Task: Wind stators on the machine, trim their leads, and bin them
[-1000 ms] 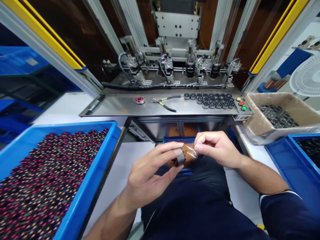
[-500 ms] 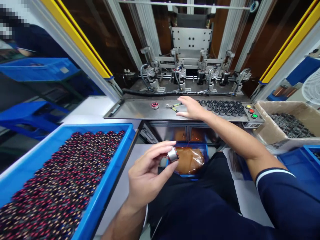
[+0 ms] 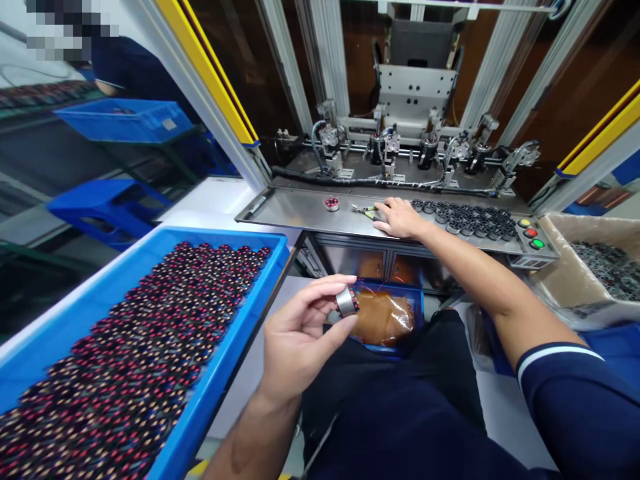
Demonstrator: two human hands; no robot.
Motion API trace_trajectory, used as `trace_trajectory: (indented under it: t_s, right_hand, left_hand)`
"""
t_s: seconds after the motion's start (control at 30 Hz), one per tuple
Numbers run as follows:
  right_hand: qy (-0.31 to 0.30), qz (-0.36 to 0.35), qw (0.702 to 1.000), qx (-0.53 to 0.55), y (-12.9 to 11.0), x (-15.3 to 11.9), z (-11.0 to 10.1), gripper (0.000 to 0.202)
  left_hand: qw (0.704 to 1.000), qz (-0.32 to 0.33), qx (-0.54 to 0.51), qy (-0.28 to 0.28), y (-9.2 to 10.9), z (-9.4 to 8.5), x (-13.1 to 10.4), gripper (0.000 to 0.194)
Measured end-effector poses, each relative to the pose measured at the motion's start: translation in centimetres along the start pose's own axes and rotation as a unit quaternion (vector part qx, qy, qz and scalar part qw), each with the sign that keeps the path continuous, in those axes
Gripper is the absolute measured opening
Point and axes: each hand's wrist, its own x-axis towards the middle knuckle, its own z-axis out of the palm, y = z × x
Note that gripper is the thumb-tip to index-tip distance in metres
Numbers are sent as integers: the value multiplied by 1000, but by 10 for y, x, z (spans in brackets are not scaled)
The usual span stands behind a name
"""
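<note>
My left hand (image 3: 305, 333) pinches a small motor stator (image 3: 346, 302) between thumb and fingers. The stator has a silver outer ring and dark and red windings at its edge. On the metal ledge (image 3: 300, 217), my right hand (image 3: 403, 219) is down around the handles of small cutting pliers (image 3: 369, 212), which have yellow-green and black grips. Their jaws point left and the handle ends are hidden under the hand. One red-wound stator (image 3: 331, 204) lies left of the pliers. Rows of black-capped stators (image 3: 475, 219) stand to the right of my right hand.
A blue tray (image 3: 280, 250) full of wound stators sits at left. Machine fixtures (image 3: 390, 153) stand behind the ledge. Coloured buttons (image 3: 531, 233) are at its right end, beside a carton (image 3: 565, 250) of dark parts. Below lies a brown plastic-wrapped bundle (image 3: 383, 317). A co-worker (image 3: 135, 67) is at far left.
My right hand has lowered onto the pliers' handles, its fingers drawing in. My left hand still holds the stator, turned slightly. The whole view has shifted with the head.
</note>
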Motion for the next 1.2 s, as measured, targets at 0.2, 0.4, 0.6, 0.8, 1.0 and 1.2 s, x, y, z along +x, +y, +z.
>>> trace_trajectory:
  t_s: [0.2,0.4,0.6,0.8,1.0,1.2]
  right_hand:
    - [42,8,992,117,-3,-6,-8,37]
    - [78,-6,943,325,-36,-111,-3,56]
    - [55,-62,770,633,-94,-235,34,62]
    - [161,-140,860,463,-112,-242,25,69]
    - [184,-178,855,451,-117,-229,14,70]
    - [186,-188,861,434,-117,-227,13,68]
  left_hand:
    - [1000,6,-20,3,-1,1,0,44]
    - [999,24,-22,22,-1,2,0,44]
    - [999,-6,-51,12,-8,15,5,42]
    - [998,-23,-55,-14,-5,28,5,41]
    - [999,-22,-45,-14,0,27,0,41]
    - [999,-30,-37,-11,2,29,-1,40]
